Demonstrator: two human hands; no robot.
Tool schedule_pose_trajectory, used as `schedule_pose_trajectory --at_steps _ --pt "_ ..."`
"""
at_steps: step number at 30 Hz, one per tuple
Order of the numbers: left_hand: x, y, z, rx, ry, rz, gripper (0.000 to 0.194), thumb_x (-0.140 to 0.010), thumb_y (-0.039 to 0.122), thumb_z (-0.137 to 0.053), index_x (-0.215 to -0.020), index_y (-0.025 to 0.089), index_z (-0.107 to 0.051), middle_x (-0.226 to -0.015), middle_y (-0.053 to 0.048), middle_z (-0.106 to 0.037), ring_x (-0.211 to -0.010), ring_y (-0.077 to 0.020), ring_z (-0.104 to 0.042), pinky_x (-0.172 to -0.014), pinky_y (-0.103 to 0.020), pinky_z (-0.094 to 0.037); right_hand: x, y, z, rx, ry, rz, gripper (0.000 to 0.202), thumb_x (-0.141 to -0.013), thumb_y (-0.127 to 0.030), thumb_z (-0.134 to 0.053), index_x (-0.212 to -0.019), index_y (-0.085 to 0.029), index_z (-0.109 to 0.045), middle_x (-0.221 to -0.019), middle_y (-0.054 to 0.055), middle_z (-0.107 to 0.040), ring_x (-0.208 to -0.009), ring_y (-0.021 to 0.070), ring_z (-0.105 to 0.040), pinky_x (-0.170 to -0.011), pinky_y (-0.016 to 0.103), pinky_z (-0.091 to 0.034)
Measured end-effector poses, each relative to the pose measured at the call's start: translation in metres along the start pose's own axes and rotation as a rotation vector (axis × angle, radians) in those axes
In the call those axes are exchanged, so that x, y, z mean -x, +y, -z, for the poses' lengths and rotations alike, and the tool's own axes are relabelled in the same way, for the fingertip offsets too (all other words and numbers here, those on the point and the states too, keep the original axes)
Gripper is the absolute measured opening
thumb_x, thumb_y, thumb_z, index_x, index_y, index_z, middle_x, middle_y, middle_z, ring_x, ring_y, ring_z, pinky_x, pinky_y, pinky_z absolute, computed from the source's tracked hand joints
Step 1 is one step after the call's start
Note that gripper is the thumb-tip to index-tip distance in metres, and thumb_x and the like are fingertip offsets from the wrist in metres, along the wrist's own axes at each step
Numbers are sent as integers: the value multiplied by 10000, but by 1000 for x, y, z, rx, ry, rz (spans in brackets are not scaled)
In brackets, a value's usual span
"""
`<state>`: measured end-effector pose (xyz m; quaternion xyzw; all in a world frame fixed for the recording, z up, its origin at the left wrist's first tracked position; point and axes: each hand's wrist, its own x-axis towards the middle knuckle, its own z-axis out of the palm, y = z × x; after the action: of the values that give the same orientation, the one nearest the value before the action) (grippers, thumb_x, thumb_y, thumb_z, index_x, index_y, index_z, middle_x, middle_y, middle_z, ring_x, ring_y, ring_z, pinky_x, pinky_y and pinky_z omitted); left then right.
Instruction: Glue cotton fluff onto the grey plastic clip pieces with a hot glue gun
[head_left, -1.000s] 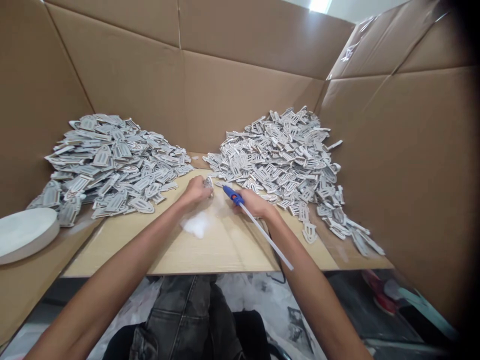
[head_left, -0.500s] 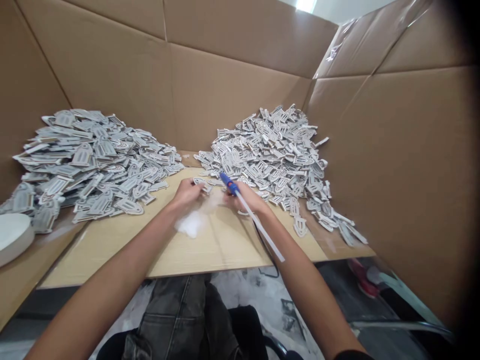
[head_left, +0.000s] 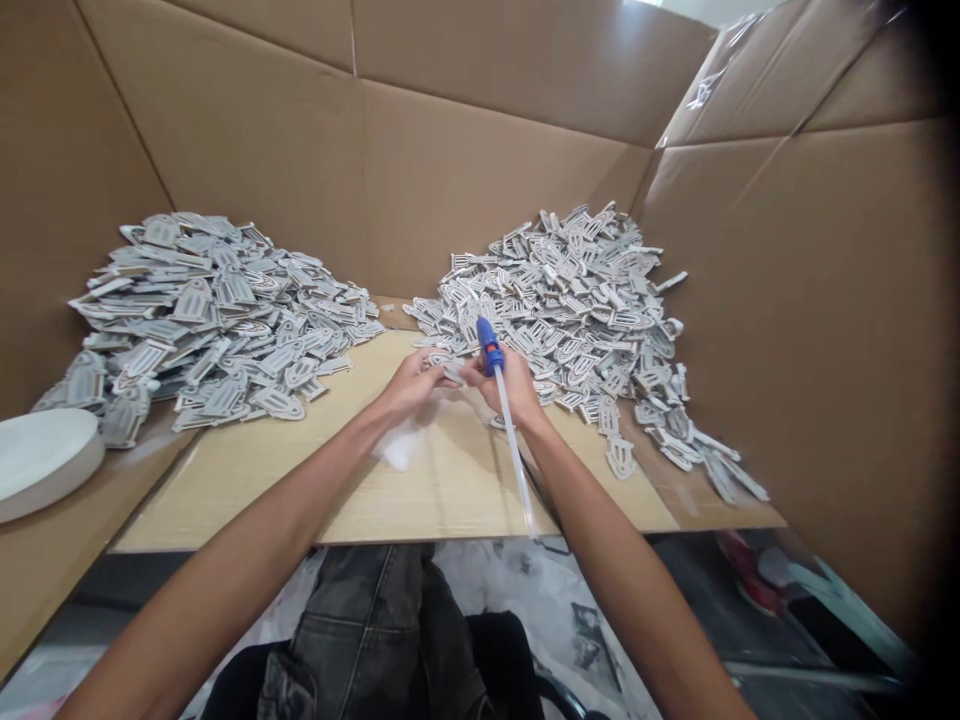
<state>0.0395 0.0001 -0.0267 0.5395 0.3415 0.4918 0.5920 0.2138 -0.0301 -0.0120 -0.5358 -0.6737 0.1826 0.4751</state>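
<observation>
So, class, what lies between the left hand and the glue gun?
In the head view: a grey piece, held by the left hand, then fingers of the right hand, which holds the glue gun.

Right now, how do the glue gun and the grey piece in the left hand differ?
Colour: the glue gun is mostly blue, the grey piece pale grey. Shape: the glue gun has a long whitish stick extending from its back, while the grey piece is small and flat. Hold: the glue gun is in the right hand, the grey piece in the left hand. Both are held above the board.
</observation>
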Motion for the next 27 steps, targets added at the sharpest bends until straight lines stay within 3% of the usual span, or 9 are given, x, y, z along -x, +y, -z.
schedule_pose_trajectory --at_steps 4,10,20,27 --pt "0 -4 5 -24 -89 -6 347 -878 80 -658 -1202 173 -579 -875 -38 -758 -764 -176 -772 -775 -311 -618 1 0 -2 17 33 18 262 -766 -370 -783 -883 -224 -598 -820 38 -745 -771 218 -684 -809 347 -517" --pt "3 -5 5 -89 -117 -54 281 -917 127 -640 -1188 166 -577 -890 -47 -754 -784 -184 -775 -737 -306 -621 1 0 -2 11 17 25 284 -761 -375 -807 -868 -226 -589 -807 28 -741 -744 205 -676 -791 331 -514" --pt "2 -7 4 -198 -2 -145 233 -923 189 -618 -1153 159 -616 -814 -33 -740 -718 -170 -749 -598 -214 -548 1 0 -5 -104 7 -2 257 -749 -359 -769 -869 -218 -591 -870 44 -765 -782 200 -677 -801 330 -516" --pt "-4 -3 2 -38 67 -126 188 -873 140 -611 -1061 155 -611 -877 -27 -731 -721 -134 -715 -769 -288 -624 0 -4 -1 -98 2 -10 204 -737 -336 -732 -825 -212 -595 -863 49 -753 -752 198 -656 -763 324 -503"
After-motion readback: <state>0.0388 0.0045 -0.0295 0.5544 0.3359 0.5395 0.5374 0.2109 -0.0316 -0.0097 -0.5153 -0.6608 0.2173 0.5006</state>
